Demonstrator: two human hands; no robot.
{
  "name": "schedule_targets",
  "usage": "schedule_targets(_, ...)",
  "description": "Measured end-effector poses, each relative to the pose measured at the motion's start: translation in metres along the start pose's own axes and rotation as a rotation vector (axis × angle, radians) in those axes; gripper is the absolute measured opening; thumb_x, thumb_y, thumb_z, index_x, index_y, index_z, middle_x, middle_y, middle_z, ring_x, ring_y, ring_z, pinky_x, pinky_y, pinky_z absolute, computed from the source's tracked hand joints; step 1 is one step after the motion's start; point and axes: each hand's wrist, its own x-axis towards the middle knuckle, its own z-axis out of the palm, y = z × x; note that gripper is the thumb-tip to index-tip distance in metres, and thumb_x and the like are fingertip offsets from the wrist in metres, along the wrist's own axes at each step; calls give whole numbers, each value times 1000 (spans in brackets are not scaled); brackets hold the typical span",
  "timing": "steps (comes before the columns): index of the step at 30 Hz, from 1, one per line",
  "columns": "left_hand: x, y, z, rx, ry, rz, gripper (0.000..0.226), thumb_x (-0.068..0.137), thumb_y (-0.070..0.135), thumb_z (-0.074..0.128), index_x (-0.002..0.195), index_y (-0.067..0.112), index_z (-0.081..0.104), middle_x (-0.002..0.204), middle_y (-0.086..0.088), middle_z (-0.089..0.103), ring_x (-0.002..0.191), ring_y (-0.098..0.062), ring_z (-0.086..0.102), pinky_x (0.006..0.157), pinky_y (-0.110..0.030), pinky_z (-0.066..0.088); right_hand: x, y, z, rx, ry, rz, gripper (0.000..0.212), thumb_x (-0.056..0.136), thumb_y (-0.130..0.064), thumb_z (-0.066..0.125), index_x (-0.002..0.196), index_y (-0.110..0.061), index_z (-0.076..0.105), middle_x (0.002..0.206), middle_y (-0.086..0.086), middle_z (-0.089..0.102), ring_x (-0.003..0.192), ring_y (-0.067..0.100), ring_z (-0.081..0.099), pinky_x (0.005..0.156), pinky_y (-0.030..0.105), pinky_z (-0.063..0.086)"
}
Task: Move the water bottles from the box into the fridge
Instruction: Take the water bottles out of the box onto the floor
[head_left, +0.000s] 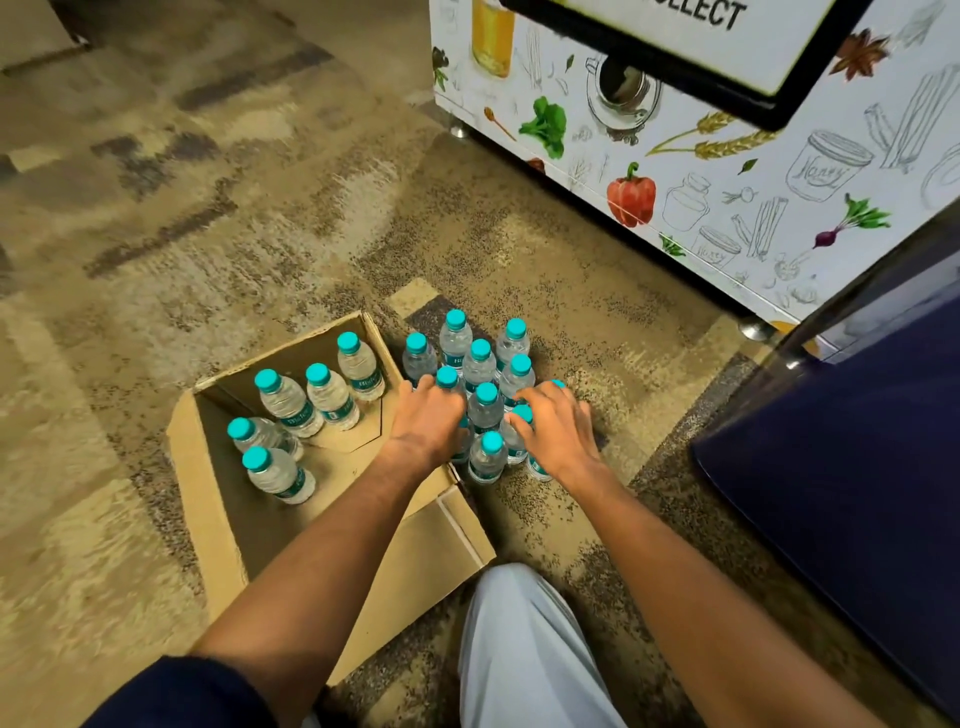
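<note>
An open cardboard box (218, 499) lies on the carpet with several small teal-capped water bottles (332, 395) standing in it. Right of the box, several more water bottles (480, 364) stand packed together on the floor. My left hand (428, 421) lies over the near left of this cluster, its fingers curled down round a bottle top (447, 376). My right hand (558, 431) covers the near right, fingers curled over a bottle whose cap (559, 384) peeks out past them. The dark blue fridge door (841, 467) stands at the right.
A white cabinet (701, 171) printed with vegetables and jars stands on metal feet behind the bottles. A black-framed sign (691, 47) hangs over it. My knee in light trousers (519, 649) is at the bottom centre. Patterned carpet stretches to the left.
</note>
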Motion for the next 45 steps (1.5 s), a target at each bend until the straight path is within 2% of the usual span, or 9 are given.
schedule_targets(8, -39, -45, -9, -168, 175, -51, 45, 95, 46, 50, 132, 20, 50, 129, -7, 57, 114, -27, 48, 89, -41, 42, 8, -51, -17, 122, 163, -130, 31, 96, -33, 57, 123, -16, 62, 121, 7, 58, 113, 29, 52, 93, 45, 42)
schedule_targets(13, -82, -105, 4, -97, 119, -223, 44, 95, 45, 49, 130, 18, 51, 126, -10, 57, 112, -29, 50, 86, -41, 43, 9, -110, -3, 168, 147, -286, 26, 93, -28, 62, 117, -17, 63, 115, 7, 57, 106, 29, 54, 90, 47, 45)
schedule_targets(19, -113, -159, 25, -66, 51, -329, 48, 93, 43, 55, 134, 18, 49, 124, -9, 58, 107, -25, 51, 86, -36, 48, 15, -176, 31, 151, 12, -359, 37, 96, -25, 58, 132, -19, 55, 131, 4, 49, 119, 24, 49, 101, 47, 42)
schedule_targets(24, -113, -177, 37, -58, 18, -292, 36, 92, 37, 55, 123, 18, 56, 118, -11, 62, 106, -28, 54, 81, -38, 50, 39, -207, 59, 92, -66, -402, 55, 94, -12, 58, 145, -22, 41, 154, 5, 32, 134, 27, 40, 109, 42, 39)
schedule_targets(29, -111, -184, 50, -5, -13, -249, 36, 92, 35, 58, 124, 19, 56, 115, -12, 63, 105, -28, 55, 81, -36, 49, 68, -219, 81, 34, -122, -393, 68, 90, 0, 60, 149, -26, 35, 160, 2, 23, 138, 30, 38, 108, 45, 41)
schedule_targets(34, -108, -191, 53, -8, -35, -221, 40, 91, 35, 58, 128, 19, 54, 117, -11, 61, 106, -26, 54, 83, -35, 50, 65, -225, 82, 12, -155, -375, 51, 87, 7, 57, 132, -14, 50, 140, 12, 36, 114, 33, 55, 94, 41, 50)
schedule_targets(37, -112, -192, 53, -55, -54, -225, 42, 91, 35, 60, 129, 19, 51, 117, -10, 60, 105, -23, 53, 85, -33, 49, 48, -223, 83, 26, -160, -368, 42, 87, 8, 58, 123, -12, 49, 128, 14, 38, 100, 31, 58, 77, 34, 44)
schedule_targets(42, -122, -191, 38, -192, 12, -167, 34, 89, 35, 60, 116, 16, 53, 106, -8, 59, 98, -22, 54, 80, -31, 50, 28, -209, 69, 116, -222, -385, 41, 91, -2, 60, 127, -14, 46, 126, 11, 37, 103, 28, 55, 89, 37, 49)
schedule_targets(45, -122, -190, 10, -279, 79, -97, 33, 90, 37, 58, 114, 14, 53, 100, -5, 56, 84, -18, 56, 74, -30, 53, 28, -203, 40, 123, -198, -513, 32, 100, -16, 51, 131, -16, 44, 123, 9, 39, 103, 26, 53, 91, 44, 49)
